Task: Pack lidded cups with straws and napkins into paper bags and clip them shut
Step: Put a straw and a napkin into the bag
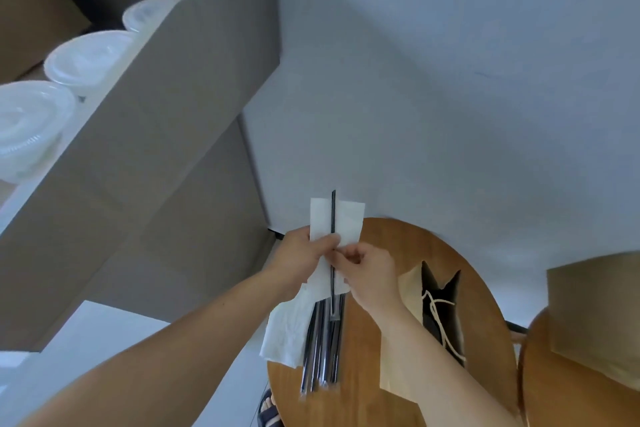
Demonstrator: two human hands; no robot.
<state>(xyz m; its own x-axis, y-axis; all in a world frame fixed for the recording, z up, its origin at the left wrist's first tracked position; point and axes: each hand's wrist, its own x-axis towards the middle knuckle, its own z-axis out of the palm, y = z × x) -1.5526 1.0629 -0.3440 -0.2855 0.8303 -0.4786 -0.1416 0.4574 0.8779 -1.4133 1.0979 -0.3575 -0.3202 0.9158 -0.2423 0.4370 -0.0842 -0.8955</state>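
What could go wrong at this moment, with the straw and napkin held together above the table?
1. Both hands, left hand and right hand, pinch one straw against a napkin in mid-air; either might slip out.
2. The napkin pile overhangs the round table edge and might slide off.
3. The open paper bag looks light and might tip during insertion.

Left hand (304,253): pinches a white napkin (337,218) and a black straw (333,218), held upright together above the table edge.
Right hand (367,274): fingertips meet the left hand's at the straw, over the napkin.
Table (381,340): round, wooden; bears a napkin pile (287,333), a straw bundle (322,350) and an open paper bag (440,308) with cord handles.
Box (173,114): large cardboard, at left, holding clear lids (86,59) in stacks.
Second bag (595,315): at right, brown.
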